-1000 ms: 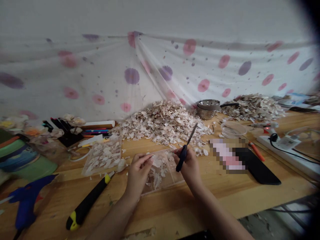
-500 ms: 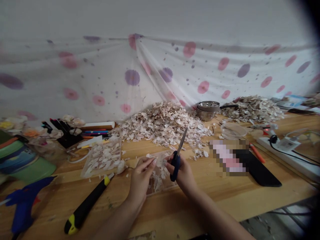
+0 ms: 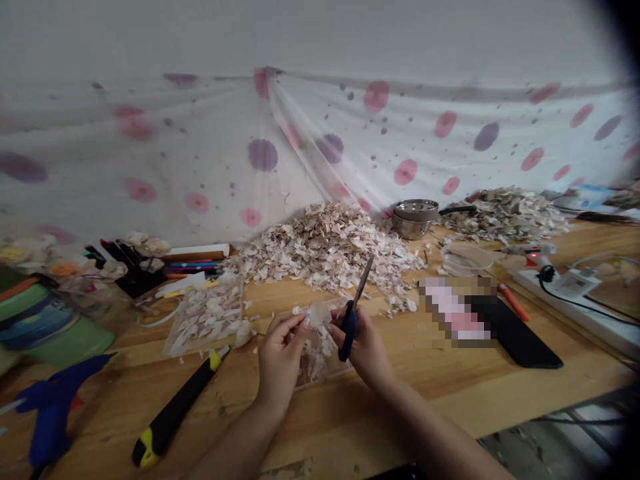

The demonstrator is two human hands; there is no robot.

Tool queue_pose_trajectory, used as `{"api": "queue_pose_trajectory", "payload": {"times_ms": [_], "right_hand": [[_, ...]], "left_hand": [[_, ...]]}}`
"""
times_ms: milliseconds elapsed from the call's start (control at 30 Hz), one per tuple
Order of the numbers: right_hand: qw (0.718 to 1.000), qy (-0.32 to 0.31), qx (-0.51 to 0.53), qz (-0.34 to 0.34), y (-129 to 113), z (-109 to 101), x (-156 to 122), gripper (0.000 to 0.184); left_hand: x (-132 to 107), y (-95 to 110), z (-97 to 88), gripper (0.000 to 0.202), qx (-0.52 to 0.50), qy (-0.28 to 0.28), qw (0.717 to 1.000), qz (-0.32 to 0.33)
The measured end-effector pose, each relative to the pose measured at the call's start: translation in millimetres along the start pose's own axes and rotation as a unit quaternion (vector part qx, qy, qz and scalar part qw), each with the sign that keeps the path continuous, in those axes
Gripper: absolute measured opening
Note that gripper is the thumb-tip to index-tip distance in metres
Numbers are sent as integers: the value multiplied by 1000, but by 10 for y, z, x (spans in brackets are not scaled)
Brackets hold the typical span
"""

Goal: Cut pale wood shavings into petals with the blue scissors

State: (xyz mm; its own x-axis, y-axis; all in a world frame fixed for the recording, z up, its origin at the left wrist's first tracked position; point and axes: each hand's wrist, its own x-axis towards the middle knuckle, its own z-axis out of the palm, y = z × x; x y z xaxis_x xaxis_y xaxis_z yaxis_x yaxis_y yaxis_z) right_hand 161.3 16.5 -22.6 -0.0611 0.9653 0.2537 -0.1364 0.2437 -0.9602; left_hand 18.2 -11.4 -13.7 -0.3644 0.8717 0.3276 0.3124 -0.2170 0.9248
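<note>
My left hand [image 3: 281, 357] pinches a thin, pale, translucent flake [image 3: 319, 315] between thumb and fingertips. My right hand [image 3: 369, 350] is closed around a pair of scissors [image 3: 348, 328] with dark blue handles, its blades pointing up and away from me. The right fingertips come close to the flake's right edge; whether they touch it I cannot tell. Beneath both hands lies a clear shallow tray [image 3: 313, 381] with whitish scraps [image 3: 316, 353] in it. Behind them rises a big heap of similar pale flakes [image 3: 325, 243].
To the left are a black-and-yellow utility knife [image 3: 175, 407], a blue glue gun [image 3: 53, 407], a green bucket [image 3: 85, 337] and a tray of flakes [image 3: 205, 310]. To the right lie a black phone-like slab [image 3: 525, 337], an orange pen [image 3: 513, 302], a clear dish [image 3: 467, 258] and a power strip [image 3: 590, 317].
The flake between my hands now shows its broad face above the left fingertips; before, it was hardly visible. The scissors stay in my right hand, almost unmoved.
</note>
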Motion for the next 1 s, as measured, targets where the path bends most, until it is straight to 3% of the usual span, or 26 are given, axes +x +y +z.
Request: {"api": "queue_pose_trajectory", "payload": {"times_ms": [167, 700, 833, 900, 1000], "right_hand": [[998, 27, -47, -18, 49, 6, -4, 22], [990, 38, -115, -77, 19, -101, 28, 15], [993, 33, -84, -73, -10, -83, 25, 16], [997, 26, -47, -60, -39, -68, 18, 18], [1000, -7, 17, -22, -77, -37, -4, 24]], "left_hand": [[-27, 18, 7, 22, 2, -12, 1000, 3], [-6, 27, 52, 26, -2, -114, 986, -123], [15, 38, 42, 22, -12, -149, 983, -102], [28, 61, 23, 22, -17, -134, 987, -81], [58, 103, -30, 26, -58, -68, 993, -72]]}}
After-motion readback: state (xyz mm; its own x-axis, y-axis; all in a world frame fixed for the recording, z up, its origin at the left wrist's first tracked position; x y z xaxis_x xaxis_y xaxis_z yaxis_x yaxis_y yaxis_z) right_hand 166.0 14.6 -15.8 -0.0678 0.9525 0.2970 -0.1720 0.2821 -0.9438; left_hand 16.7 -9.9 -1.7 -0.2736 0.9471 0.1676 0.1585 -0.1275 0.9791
